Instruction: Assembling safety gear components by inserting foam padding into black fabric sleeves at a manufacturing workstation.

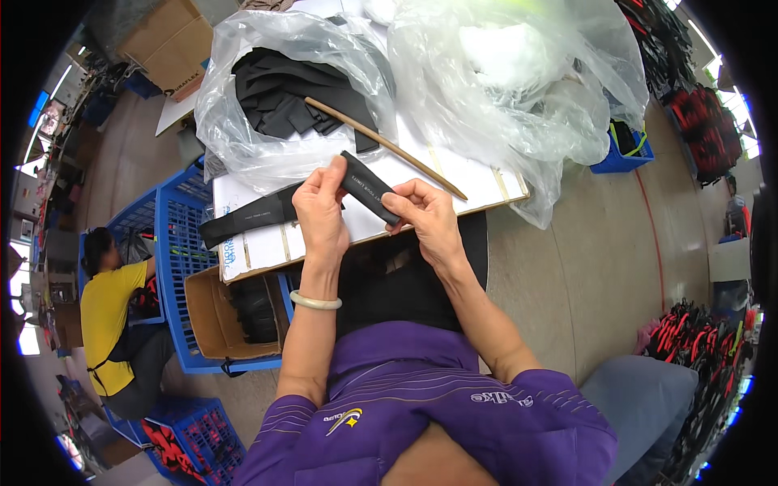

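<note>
black strip [366, 185] gripped by left fingers [332, 172], right fingers [403, 207]; clear bag [220, 130] holding black pieces [296, 85]

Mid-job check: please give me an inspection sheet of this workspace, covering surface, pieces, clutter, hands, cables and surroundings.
Surface: white board, partly covered.
Pieces: a printed black strip held above the board; more black material lying at its left; black pieces in a clear bag.
Clutter: wooden stick lying aslant; second clear bag spilling past the board's right edge.
Hands: left hand and right hand pinch opposite ends of the strip.
Cables: nothing seen.
Surroundings: blue crate, cardboard box and a person in yellow at left; small blue basket at right.
</note>
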Available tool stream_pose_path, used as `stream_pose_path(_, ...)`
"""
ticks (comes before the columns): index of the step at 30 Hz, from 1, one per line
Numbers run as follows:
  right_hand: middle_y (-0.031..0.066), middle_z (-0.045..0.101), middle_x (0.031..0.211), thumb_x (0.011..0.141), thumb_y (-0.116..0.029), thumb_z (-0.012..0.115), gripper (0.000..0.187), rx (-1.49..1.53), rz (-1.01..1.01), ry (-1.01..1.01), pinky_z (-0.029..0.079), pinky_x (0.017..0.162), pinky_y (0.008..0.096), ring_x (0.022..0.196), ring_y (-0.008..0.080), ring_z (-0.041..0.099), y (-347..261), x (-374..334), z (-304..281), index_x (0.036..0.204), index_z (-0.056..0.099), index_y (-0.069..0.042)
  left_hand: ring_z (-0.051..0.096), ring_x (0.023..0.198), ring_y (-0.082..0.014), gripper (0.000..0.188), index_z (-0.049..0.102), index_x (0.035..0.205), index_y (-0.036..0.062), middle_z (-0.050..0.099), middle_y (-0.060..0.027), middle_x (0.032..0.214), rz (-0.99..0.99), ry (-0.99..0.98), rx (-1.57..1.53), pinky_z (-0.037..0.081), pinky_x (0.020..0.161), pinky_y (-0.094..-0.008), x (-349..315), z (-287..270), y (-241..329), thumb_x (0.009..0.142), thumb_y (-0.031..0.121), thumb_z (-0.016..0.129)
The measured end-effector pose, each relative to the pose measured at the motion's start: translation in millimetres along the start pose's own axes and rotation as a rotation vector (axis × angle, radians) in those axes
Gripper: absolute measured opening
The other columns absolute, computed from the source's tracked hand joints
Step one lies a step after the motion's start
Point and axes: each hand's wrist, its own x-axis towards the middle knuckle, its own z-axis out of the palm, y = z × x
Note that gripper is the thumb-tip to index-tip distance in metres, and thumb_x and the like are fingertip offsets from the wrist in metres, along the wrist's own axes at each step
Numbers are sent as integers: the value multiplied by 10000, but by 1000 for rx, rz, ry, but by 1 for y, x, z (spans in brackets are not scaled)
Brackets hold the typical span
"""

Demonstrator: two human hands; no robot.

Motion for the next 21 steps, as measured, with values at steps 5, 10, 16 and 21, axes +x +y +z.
stream_pose_path(5, 61, 631, 687, 835, -139, 685, 180, 21, -40, 56, 472, 483, 190, 543, 85, 590, 8, 0, -4, 859, 612, 23, 624, 821, -172, 386, 610, 946, -22, 651, -117, 898, -122, -151, -168, 492, 794, -304, 2, -7, 6, 961, 345, 493)
stream_pose_path(10, 60, 633, 707, 838, -125, 677, 159, 61, -3, 57, 476, 493, 198, 554, 91, 589, 15, -1, -6, 857, 617, 20, 655, 859, -206, 287, 594, 1020, -77, 661, -181, 942, -293, -196, -39, 518, 779, -292, -13, 7, -6, 933, 195, 560)
stream_pose_path(16, 14, 619, 765, 836, -153, 665, 243, -506, -354, 46, 448, 650, 230, 701, 74, 542, -22, 20, -29, 1025, 628, -5, 619, 666, -113, 216, 636, 875, -47, 672, -98, 744, -387, -484, 446, 483, 620, -230, -7, 14, 9, 903, 150, 554)
stream_pose_path(21, -5, 576, 663, 814, -131, 694, 159, -471, -92, -255, 408, 506, 207, 566, 51, 512, -49, 30, -47, 859, 599, -12, 619, 625, -145, 175, 638, 879, -60, 655, -89, 711, -478, -619, 573, 502, 607, -261, 2, 18, 20, 856, 108, 595)
